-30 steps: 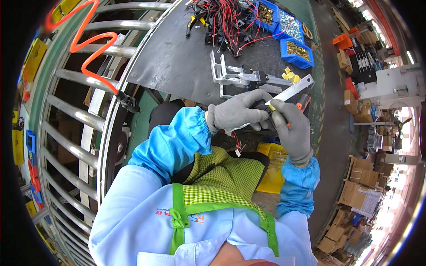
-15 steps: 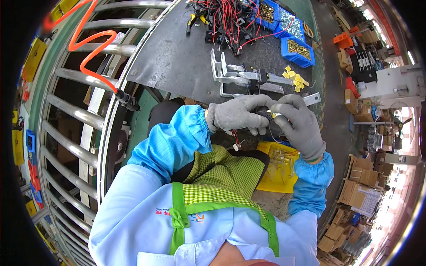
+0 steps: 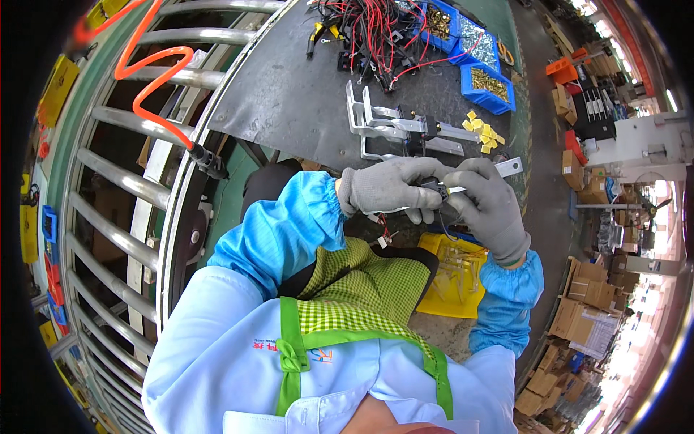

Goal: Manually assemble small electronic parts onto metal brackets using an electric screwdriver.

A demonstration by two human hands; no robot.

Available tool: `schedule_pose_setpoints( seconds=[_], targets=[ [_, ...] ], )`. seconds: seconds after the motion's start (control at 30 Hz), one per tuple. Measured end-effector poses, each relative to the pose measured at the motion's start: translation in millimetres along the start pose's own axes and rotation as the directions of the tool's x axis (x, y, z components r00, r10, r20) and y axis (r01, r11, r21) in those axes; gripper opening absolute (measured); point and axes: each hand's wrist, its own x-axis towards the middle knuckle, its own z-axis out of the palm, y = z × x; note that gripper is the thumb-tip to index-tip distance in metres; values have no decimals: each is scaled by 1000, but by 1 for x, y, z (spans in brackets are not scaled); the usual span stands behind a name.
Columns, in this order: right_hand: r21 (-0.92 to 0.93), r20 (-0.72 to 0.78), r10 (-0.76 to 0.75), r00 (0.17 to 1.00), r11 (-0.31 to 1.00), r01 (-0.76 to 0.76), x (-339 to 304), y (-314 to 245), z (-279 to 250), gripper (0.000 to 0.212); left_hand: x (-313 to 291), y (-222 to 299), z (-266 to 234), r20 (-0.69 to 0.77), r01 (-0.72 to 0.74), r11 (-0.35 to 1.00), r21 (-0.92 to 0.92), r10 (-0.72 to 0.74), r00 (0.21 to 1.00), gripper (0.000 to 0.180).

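Note:
Grey work gloves cover both hands, which meet just over the near edge of the table. My left hand [image 3: 390, 186] is closed on a small black part [image 3: 436, 187] with a thin dark wire hanging from it. Thumb and fingertips of my right hand [image 3: 493, 210] pinch a small pale piece [image 3: 455, 189] against the side of that part; its exact kind is too small to tell. Beyond the hands lies a metal bracket assembly [image 3: 390, 127] with black blocks on it. Small yellow squares [image 3: 486, 133] are scattered to its right.
Blue bins [image 3: 489, 88] of small metal hardware stand at the far right of the dark table [image 3: 282, 94]. A heap of red and black wires [image 3: 376, 43] lies beside them. A yellow tray [image 3: 454, 289] sits below my right hand. Left are metal rollers [image 3: 123, 173] and an orange coiled hose [image 3: 155, 108].
The pale piece in my right fingertips now shows less yellow and sits against the black part, which has turned slightly. Both hands otherwise keep nearly the same place.

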Motion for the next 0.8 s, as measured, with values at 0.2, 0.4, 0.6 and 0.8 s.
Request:
schedule_pose_setpoints(
  seconds=[0.2,0.4,0.6,0.8],
  targets=[
    [28,10,38,999,999,-38,0,3,2,25,8,-21,0,-16,-46,998,-38,46,999,51],
    [163,19,156,988,974,-157,7,12,-9,39,7,-12,10,-126,5,992,-125,-20,992,31],
    [369,-549,329,768,920,-130,39,117,-58,41,13,-14,10,-239,24,982,-189,-70,968,32],
    [-150,-412,299,861,909,-388,115,280,-35,34,14,-13,7,-180,23,987,-157,-51,982,35]
  ],
)
